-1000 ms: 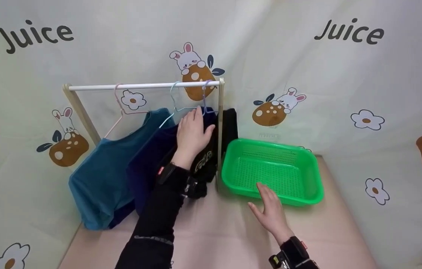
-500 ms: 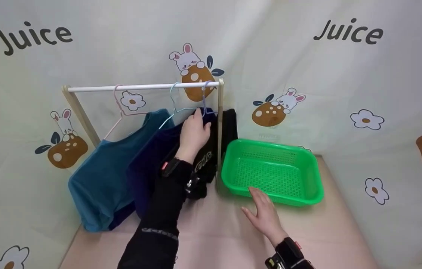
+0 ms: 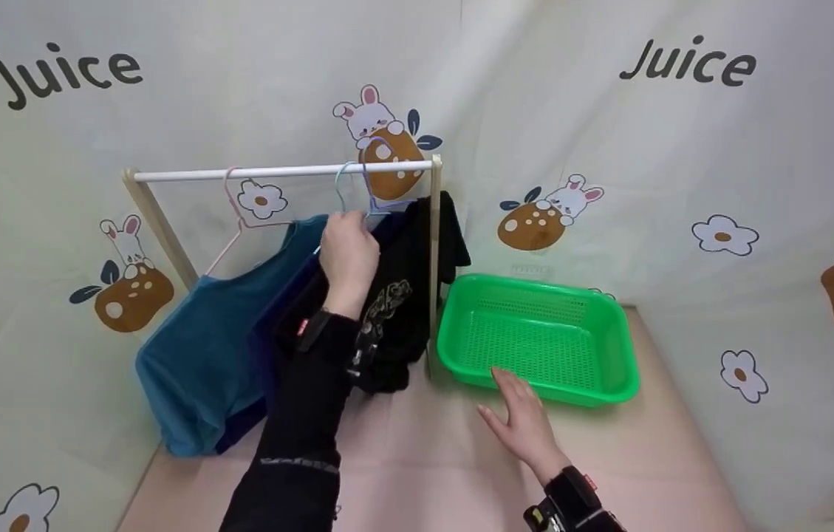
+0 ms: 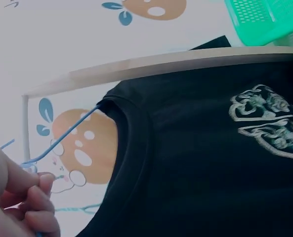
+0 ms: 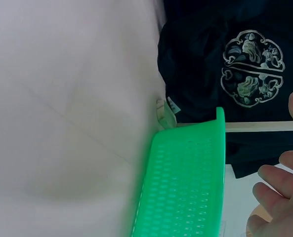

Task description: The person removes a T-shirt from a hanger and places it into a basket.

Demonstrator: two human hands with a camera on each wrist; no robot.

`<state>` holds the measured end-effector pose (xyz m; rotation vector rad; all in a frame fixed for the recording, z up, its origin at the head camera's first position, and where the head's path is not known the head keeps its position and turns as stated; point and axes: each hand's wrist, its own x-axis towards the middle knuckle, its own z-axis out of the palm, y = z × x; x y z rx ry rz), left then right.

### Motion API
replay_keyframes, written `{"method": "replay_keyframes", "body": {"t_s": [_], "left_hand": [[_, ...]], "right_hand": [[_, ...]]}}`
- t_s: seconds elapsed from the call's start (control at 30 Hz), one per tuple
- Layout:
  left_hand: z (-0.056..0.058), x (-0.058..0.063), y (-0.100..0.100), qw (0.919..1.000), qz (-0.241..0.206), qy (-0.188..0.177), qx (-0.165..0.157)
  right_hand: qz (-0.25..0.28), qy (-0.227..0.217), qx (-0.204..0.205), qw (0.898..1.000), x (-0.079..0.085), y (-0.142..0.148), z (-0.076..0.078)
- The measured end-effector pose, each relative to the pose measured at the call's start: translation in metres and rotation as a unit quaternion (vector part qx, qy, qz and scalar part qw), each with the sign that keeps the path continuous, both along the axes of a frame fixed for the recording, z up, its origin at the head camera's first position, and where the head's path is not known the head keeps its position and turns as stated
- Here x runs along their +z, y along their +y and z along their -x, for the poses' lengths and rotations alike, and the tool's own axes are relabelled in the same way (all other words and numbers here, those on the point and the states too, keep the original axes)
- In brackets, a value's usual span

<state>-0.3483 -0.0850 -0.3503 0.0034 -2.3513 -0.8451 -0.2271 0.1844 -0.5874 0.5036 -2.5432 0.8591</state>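
My left hand (image 3: 349, 255) grips a purple-blue wire hanger (image 4: 67, 132) near its neck. The hook stands above the white rail in the head view. From this hanger hangs a black T-shirt (image 4: 186, 148) with a pale embroidered emblem on its front. Beside it, a light-blue hanger (image 3: 340, 188) hooks over the rail and carries a dark purple garment (image 3: 265, 325), partly hidden behind my arm. A teal top (image 3: 202, 347) hangs on a pink hanger (image 3: 232, 196) at the left. My right hand (image 3: 527, 425), fingers extended and holding nothing, hovers by the green basket's near rim.
The green perforated plastic basket (image 3: 450, 347) stands right of the rack on a pinkish tabletop (image 3: 417, 473). The rack has a white rail (image 3: 284, 171) and wooden posts (image 3: 435, 258). Printed cloth (image 3: 609, 133) surrounds the table.
My left hand has closed on the purple-blue hanger and moved left. The hanger's hook has risen off the rail, and the black T-shirt has shifted up and left. My right hand moved slightly left.
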Motion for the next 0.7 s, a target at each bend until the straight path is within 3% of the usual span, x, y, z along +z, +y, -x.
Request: {"method": "replay_keyframes", "body": {"t_s": [0.13, 0.3, 0.7], "left_hand": [[-0.006, -0.005, -0.008, 0.9993, -0.016, 0.023, 0.024], [-0.013, -0.023, -0.016, 0.9978, -0.004, 0.036, 0.055], [-0.027, -0.074, -0.029, 0.9938, 0.014, 0.093, 0.059]], "right_hand": [[0.007, 0.010, 0.002, 1.000, 0.003, 0.001, 0.002], [0.004, 0.015, 0.002, 1.000, 0.003, 0.000, 0.004], [0.004, 0.001, 0.020, 1.000, 0.017, -0.007, 0.014]]}}
